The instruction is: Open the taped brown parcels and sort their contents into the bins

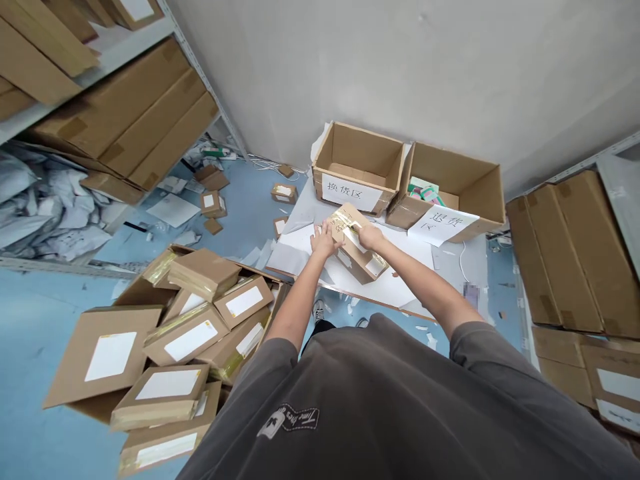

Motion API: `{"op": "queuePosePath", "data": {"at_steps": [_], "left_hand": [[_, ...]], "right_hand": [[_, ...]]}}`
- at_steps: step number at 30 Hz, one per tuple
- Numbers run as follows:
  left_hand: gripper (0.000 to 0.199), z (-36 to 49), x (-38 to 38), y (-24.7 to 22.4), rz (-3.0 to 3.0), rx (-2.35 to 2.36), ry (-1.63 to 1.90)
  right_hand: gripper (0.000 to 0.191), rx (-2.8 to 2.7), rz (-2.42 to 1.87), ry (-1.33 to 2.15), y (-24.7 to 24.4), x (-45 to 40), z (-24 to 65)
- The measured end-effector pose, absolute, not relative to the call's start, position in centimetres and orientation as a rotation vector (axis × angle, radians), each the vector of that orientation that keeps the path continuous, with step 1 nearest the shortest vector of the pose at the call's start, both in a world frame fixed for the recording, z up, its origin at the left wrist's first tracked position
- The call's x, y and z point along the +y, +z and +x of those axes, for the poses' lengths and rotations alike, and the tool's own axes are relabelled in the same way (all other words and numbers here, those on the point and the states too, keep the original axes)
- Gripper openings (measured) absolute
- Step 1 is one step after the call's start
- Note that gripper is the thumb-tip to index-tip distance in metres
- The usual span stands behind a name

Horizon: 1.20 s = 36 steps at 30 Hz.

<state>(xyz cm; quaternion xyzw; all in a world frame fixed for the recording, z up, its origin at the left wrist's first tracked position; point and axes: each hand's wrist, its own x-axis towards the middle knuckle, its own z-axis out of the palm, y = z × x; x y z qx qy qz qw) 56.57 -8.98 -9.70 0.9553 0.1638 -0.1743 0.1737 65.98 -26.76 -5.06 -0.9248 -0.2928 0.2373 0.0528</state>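
We have a taped brown carton in front of us on the bench, over white sheets, set at a slant with its far end pointing away and to the left. Our left hand lies at the carton's upper left edge, fingers spread and touching the cardboard. Our right hand is over the carton's right side, its fingers curled closed around a small tool with a yellow-green part showing, its tip end near the carton's taped, handwritten top; we cannot tell exactly how the tip meets the tape. A white label sits toward the carton's near end. Just beyond, at the back of the bench, we have two open boxes side by side. The left open box bears a handwritten paper sign on its front and shows bare cardboard inside; the right open box has a larger sign hanging on its front and holds some green and white packs in its left part. To our left, a large box on the blue floor is heaped with labelled parcels, several tilted over one another. Farther left, a metal shelf bears long cartons, with pale plastic bags piled below them. More tall cartons stand to our right.
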Motion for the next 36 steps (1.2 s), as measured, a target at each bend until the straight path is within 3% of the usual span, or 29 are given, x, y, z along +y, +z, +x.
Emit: {"op": "queuePosePath", "data": {"at_steps": [7, 12, 19, 23, 26, 36], "left_hand": [[0.112, 57.3, -8.8, -10.0, 2.739, 0.480, -0.563], [0.108, 57.4, -8.9, -9.8, 2.789, 0.472, -0.567], [0.106, 57.9, -9.2, -8.6, 2.884, 0.461, -0.554], [0.089, 58.3, -12.3, -7.4, 2.868, -0.246, -0.538], [0.097, 58.5, -15.8, -7.0, 2.760, -0.681, -0.647], [0.109, 59.5, -20.5, -6.4, 2.930, -0.682, -0.709]], "right_hand": [[0.053, -0.828, -3.006, 0.881, -4.2, -36.6, 61.6], [0.053, -0.726, -2.982, 0.886, -3.4, -43.1, 57.6], [0.057, -0.643, -2.966, 0.891, -2.8, -44.4, 55.1], [0.054, -0.563, -2.943, 0.817, -2.6, -45.0, 54.5], [0.054, -0.538, -2.929, 0.786, -3.0, -45.9, 53.9], [0.049, -0.384, -2.771, 0.665, -4.0, -48.4, 51.4]]}}
